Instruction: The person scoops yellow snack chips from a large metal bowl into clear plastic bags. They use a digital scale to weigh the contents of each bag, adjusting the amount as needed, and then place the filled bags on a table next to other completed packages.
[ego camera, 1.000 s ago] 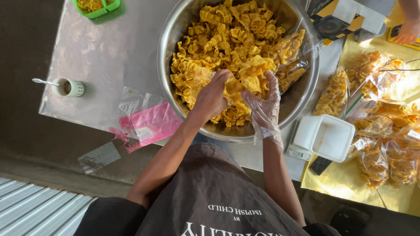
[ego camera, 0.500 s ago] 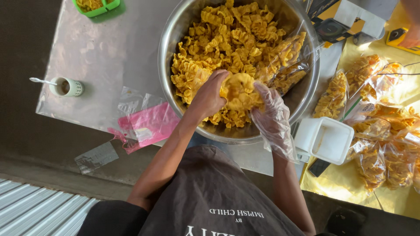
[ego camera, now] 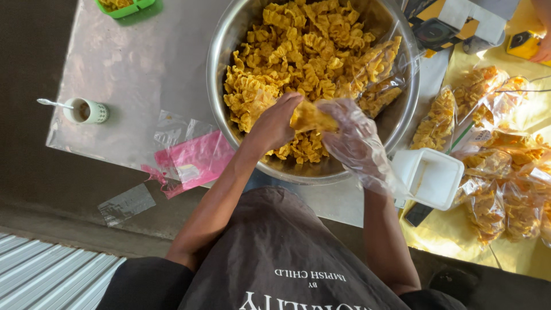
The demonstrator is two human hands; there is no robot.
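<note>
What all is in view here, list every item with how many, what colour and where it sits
metal bowl: one, silver, top centre of the table
fried snacks: a heap, yellow, filling the bowl
handful of snacks: one, yellow, between both hands
filled snack bags: several, clear with yellow contents, right side
white tub: one, white, right of the bowl
pink bags: a small pile, pink and clear, left of the bowl
cup with spoon: one, pale green, far left
green tray: one, green, top left edge
left hand: bare, on the handful
right hand: in a clear plastic glove, on the handful
</note>
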